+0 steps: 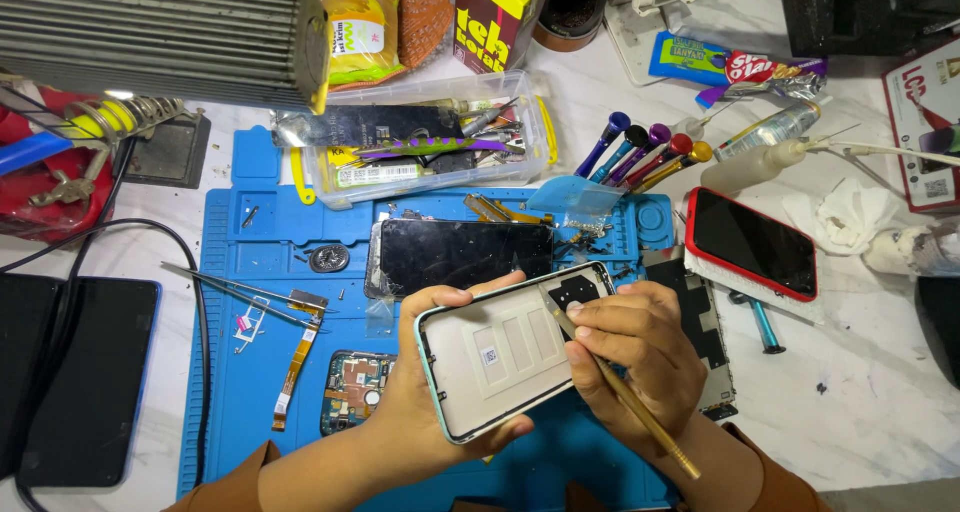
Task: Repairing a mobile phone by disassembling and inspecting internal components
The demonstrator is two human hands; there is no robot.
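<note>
Left hand (425, 402) gripping a phone back cover (515, 347) by its edges above the blue mat (250, 372) while the right hand (630, 357) is pinching a brass-coloured tool (640, 417) against it; the shell is probably light, thin and easily flexed, so holding it by its rim seems safest

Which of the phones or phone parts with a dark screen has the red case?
The phone with the red case, lying face up on the white table right of the blue mat. The cracked screen lies on the mat; the black slab lies far left.
</note>
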